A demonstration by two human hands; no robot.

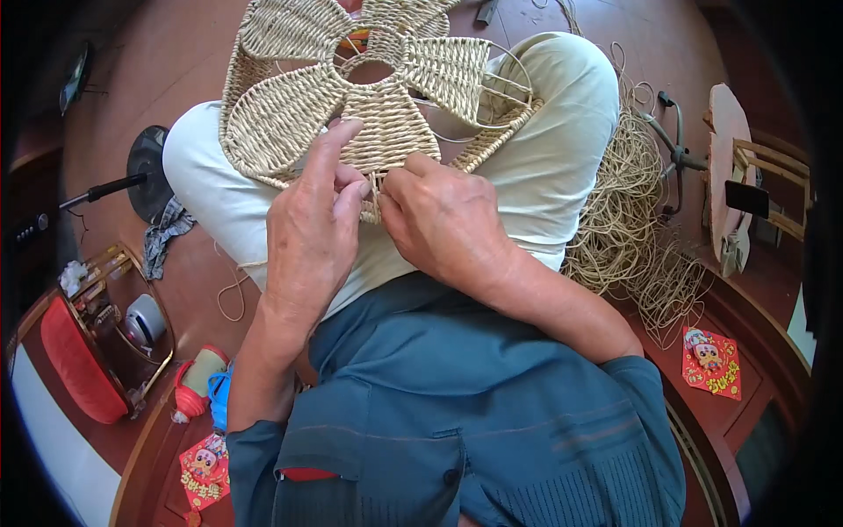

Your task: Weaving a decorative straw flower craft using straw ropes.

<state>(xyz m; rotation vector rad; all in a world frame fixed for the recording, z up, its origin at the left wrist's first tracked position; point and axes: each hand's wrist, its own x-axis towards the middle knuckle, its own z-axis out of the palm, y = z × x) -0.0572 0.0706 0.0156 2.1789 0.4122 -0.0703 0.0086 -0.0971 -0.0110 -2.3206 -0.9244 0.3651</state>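
Observation:
A natural-coloured woven cord piece with flower-shaped petals (386,132) and wire frame loops rests across my lap. My left hand (312,228) is at its near edge, index finger raised, thumb and another finger closed together beside some short cord strands; what lies between them is unclear. My right hand (443,220), just to the right, has its fingers curled onto the same edge and the strands at the bottom of the nearest petal, with the fingertips partly hidden.
A large heap of cord (615,202) lies by my right knee. A wooden piece (729,176) stands farther right beside a metal base. At left are a black round base (149,158), a grey cloth (167,233), a red-cushioned item (83,360) and a red-topped container (193,386).

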